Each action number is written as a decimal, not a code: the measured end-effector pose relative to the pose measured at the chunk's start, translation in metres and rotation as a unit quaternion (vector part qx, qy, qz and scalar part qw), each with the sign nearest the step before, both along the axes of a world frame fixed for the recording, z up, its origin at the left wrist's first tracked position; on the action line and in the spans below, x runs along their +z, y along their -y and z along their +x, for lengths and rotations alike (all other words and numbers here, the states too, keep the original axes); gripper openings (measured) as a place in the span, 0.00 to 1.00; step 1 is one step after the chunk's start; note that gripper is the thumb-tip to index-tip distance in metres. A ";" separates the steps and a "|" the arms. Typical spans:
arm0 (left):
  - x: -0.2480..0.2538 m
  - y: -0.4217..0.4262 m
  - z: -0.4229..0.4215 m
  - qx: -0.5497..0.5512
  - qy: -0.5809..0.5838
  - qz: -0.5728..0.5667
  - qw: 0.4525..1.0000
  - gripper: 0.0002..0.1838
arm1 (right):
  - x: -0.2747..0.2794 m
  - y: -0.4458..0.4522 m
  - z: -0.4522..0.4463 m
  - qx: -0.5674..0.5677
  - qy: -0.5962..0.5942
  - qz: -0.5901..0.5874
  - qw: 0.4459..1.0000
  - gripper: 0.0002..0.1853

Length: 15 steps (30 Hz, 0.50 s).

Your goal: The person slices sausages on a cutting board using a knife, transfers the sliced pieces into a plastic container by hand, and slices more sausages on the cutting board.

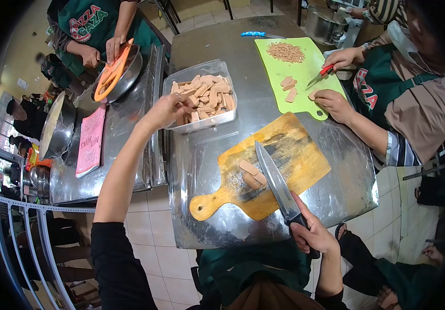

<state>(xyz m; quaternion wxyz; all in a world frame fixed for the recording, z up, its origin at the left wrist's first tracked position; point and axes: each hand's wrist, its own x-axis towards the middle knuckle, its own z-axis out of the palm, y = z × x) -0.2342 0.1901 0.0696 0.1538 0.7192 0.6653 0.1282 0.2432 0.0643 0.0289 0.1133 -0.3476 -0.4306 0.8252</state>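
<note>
My right hand (313,232) grips the black handle of a large kitchen knife (275,178). Its blade lies slantwise over a wooden cutting board (305,150), pointing away from me. Just left of the blade, a few pinkish-brown sausage pieces (253,178) rest on the board. My left hand (170,109) reaches over the near left side of a clear plastic container (212,123) heaped with flat sausage slices (209,95). The fingers of that hand are bent together at the slices; whether a piece is between them is hidden.
Across the metal table (196,46), a co-worker cuts sausage with a red-handled knife (320,75) on a green board (269,67). A blue-handled knife (253,34) lies behind it. Another person holds an orange grater (114,72) over a metal bowl (134,67). Pink paper (89,142) lies left.
</note>
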 end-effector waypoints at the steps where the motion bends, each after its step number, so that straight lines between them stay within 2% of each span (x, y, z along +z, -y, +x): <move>1: -0.001 -0.004 0.004 -0.016 0.012 -0.021 1.000 0.09 | 0.000 0.000 0.000 -0.003 0.000 -0.001 1.000 0.41; 2: -0.002 -0.009 0.006 -0.046 -0.027 -0.037 0.998 0.09 | 0.001 0.000 0.000 -0.004 0.001 -0.001 1.000 0.41; 5: -0.009 -0.015 0.006 0.001 -0.210 -0.065 0.976 0.13 | 0.003 0.000 -0.001 -0.006 0.003 -0.005 1.000 0.41; 8: 0.007 -0.017 0.019 0.137 -0.349 -0.160 0.913 0.10 | 0.003 0.000 -0.001 -0.006 0.006 -0.009 1.000 0.41; 11: 0.006 -0.013 0.012 0.095 -0.382 -0.156 0.906 0.12 | 0.003 -0.002 -0.001 -0.005 0.002 -0.021 1.000 0.41; 15: 0.000 -0.019 0.005 0.071 -0.371 -0.193 0.906 0.15 | 0.003 -0.005 -0.001 -0.002 -0.002 -0.038 0.999 0.41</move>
